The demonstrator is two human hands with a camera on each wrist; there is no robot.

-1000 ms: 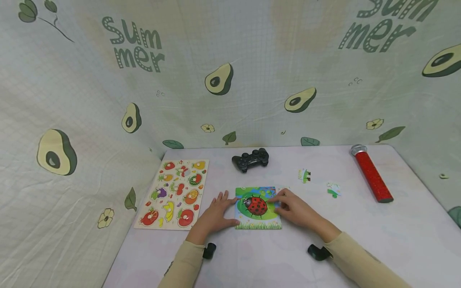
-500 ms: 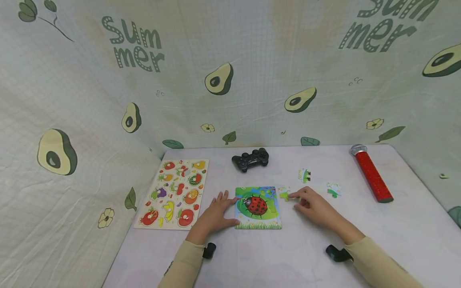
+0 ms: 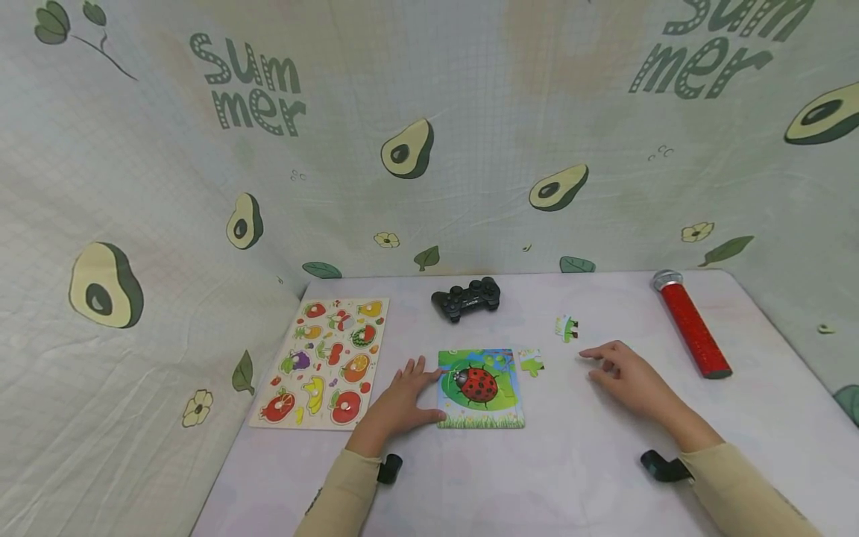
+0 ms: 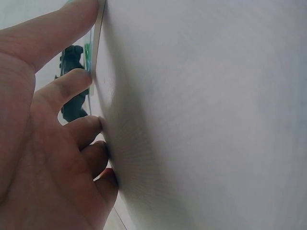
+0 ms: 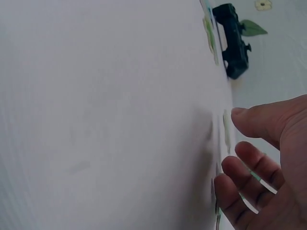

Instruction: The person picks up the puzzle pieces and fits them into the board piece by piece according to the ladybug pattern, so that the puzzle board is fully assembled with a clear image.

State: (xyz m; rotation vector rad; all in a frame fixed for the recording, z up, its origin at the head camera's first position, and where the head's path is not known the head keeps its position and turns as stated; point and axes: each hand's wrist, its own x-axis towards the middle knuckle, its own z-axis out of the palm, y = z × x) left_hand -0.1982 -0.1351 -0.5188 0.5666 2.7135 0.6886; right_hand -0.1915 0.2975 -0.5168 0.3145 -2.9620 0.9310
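A square ladybug jigsaw puzzle (image 3: 480,389) lies on the table in the head view. My left hand (image 3: 403,399) touches its left edge with spread fingers and thumb; the left wrist view shows the fingertips on the table. Just right of the puzzle lies a loose green-and-white puzzle piece (image 3: 533,363). Another puzzle piece (image 3: 567,328) lies farther back. My right hand (image 3: 634,380) hovers right of these, fingers loosely bent and holding nothing. In the right wrist view its fingers (image 5: 244,179) are apart from the thumb. The third piece, seen earlier, is hidden by this hand in the head view.
A fruit puzzle board (image 3: 329,365) lies at the left. Behind the ladybug puzzle sits a black game controller (image 3: 467,298). A red glittery microphone (image 3: 694,328) lies at the right. The printed cloth backdrop (image 3: 483,149) rises behind the table.
My right hand has left the ladybug puzzle and moved right, past the near loose piece, to where the third piece lay. The left hand has stayed at the puzzle's edge.
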